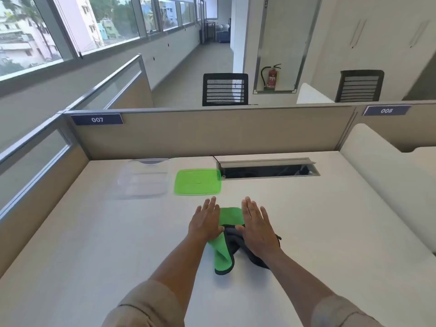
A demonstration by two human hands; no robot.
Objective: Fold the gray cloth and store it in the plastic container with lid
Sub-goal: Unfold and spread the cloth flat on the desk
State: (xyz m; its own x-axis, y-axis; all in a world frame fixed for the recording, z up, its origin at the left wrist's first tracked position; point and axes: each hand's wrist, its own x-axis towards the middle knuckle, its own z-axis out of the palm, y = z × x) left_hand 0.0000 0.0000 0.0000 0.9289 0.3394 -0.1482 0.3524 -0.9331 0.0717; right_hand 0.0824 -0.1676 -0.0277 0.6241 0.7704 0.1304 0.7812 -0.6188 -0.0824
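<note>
A cloth (227,241), dark gray on one side and bright green on the other, lies crumpled on the white desk (94,244) in front of me. My left hand (205,220) rests flat on its left part, fingers spread. My right hand (256,223) lies flat on its right, gray part. Neither hand grips the cloth. Farther back stands the clear plastic container (144,178), uncovered, and its green lid (197,182) lies flat on the desk just to the right of it.
An open cable tray slot (269,170) is cut into the desk behind the lid. Beige partition walls (212,131) close off the desk's back and left sides. Another partition (382,161) runs along the right.
</note>
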